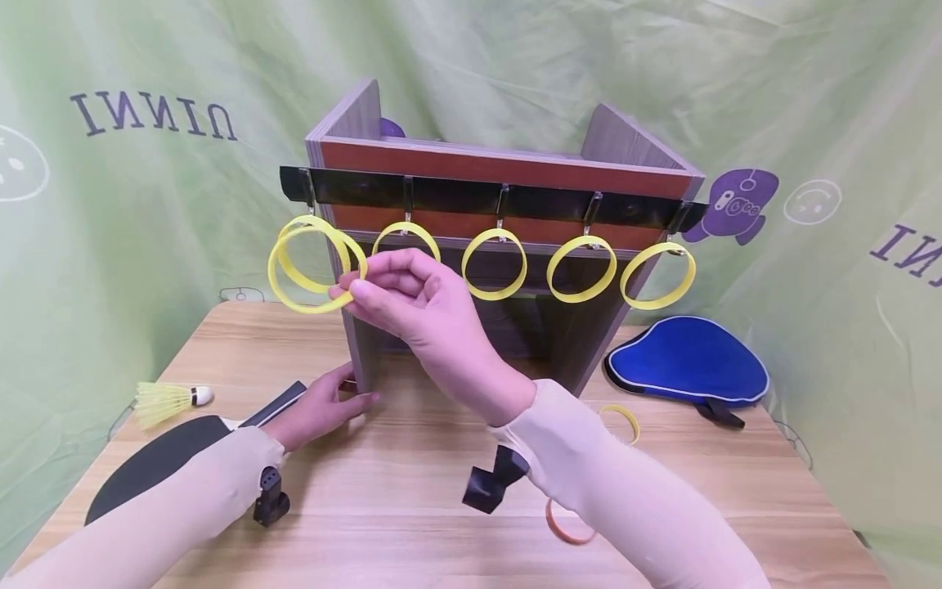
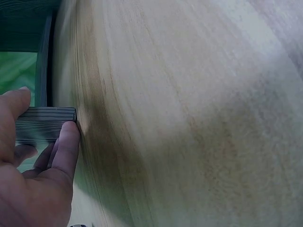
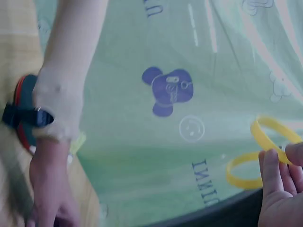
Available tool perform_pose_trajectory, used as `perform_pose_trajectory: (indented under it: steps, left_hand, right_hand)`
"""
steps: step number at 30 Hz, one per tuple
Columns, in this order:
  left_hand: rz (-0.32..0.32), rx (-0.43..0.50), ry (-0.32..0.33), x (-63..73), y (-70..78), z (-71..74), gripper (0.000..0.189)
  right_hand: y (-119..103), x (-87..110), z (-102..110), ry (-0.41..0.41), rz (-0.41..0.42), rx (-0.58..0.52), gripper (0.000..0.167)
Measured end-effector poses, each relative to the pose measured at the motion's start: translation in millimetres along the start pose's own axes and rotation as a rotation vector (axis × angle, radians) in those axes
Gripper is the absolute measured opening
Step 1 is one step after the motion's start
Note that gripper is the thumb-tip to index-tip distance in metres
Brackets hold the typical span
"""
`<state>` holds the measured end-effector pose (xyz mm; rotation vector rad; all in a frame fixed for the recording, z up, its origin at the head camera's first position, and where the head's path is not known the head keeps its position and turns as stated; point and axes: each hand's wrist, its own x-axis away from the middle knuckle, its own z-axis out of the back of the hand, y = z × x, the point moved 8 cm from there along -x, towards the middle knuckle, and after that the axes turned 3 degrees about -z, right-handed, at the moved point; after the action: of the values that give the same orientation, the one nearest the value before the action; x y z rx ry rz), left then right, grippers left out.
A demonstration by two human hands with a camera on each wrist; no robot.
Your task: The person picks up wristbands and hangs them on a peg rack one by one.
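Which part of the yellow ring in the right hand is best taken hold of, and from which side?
The yellow ring is probably best pinched at its lower right rim, coming from the right, as the right hand does. The band is thin, so a light pinch should suffice, leaving its top and left uncovered.

Bright head view, dimmer wrist views

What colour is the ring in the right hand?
The ring is yellow, clearest in the head view.

The held thin round band [image 1: 307, 310] is plain yellow; the pale-brown wooden table [image 1: 397, 491] shows streaky grain; near its right edge, the rounded blue case [image 1: 688, 360] has white edging.
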<state>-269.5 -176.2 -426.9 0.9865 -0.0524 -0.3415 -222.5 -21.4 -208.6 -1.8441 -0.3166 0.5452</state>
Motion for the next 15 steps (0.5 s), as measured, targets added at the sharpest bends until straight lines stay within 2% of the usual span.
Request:
perform_pose_trajectory:
  steps: [6, 15]
  left_hand:
    - [0.0, -0.005, 0.0, -1.1, -2.1, -0.6, 0.052]
    - [0.009, 0.007, 0.008, 0.4, -2.9, 1.2, 0.052]
  right_hand:
    - [-0.8, -10.8, -6.3, 0.076, 0.016, -0.1, 0.016]
    - [6.2, -20.8, -11.0, 0.128, 0.013, -0.075, 0.018]
